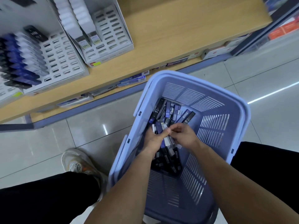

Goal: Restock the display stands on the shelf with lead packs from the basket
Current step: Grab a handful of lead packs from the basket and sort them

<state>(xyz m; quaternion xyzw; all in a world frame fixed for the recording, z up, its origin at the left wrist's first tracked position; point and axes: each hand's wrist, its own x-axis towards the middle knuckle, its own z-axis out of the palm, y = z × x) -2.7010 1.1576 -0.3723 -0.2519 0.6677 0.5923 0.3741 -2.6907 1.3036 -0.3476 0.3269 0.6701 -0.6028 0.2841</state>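
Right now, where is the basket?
Head view, lower right: the basket sits before the shelf, left hand and right hand among its packs.

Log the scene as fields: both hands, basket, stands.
left hand: in the basket, grips a bundle of packs
right hand: fingers curled at that bundle; grip unclear
basket: holds a loose pile of packs
left stand: left columns filled, right slots empty
right stand: left columns filled, right slots empty
shelf: carries both stands
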